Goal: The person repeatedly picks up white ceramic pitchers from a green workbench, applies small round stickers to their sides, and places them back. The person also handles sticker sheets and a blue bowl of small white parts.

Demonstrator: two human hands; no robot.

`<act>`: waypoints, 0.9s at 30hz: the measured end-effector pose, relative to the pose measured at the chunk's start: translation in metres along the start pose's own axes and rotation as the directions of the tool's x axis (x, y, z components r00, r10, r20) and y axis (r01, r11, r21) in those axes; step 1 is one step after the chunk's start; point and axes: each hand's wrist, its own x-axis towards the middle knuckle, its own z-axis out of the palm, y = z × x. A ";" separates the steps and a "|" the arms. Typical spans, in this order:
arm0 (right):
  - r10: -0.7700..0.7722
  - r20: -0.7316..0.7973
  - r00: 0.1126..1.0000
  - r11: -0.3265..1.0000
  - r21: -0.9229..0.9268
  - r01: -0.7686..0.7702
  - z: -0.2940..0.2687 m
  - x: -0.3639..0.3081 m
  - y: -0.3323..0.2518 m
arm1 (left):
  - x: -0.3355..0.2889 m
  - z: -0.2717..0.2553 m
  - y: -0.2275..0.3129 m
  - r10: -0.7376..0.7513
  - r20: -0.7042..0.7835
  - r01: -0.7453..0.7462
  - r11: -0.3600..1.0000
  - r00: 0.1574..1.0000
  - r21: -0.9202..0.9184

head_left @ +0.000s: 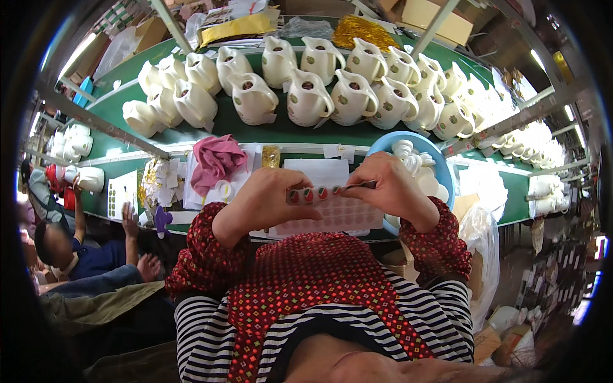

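A narrow strip of round red and green stickers (322, 192) is held up in front of me. My left hand (265, 195) is closed on its left end, thumb below and fingers behind. At the strip's right end, my right hand (391, 184) pinches a thin dark tool (366, 184), whose exact kind I cannot make out. The tool's tip reaches the last sticker. Beneath both hands lies a pale sheet with rows of faint round marks (338, 217), partly covered by the strip and fingers.
Two rows of cream pitchers (253, 101) line the green bench (268, 135). A blue basin (440, 150) of white round lids stands right, a pink cloth (216, 163) left. Metal posts cross both sides. A co-worker's hand (130, 220) shows at far left; a plastic bag (483, 246) hangs right.
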 end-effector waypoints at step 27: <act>-0.291 0.238 0.927 0.947 0.212 0.243 0.118 0.099 0.085 | -0.067 0.022 -0.072 -0.223 -0.539 0.134 0.971 0.813 -0.199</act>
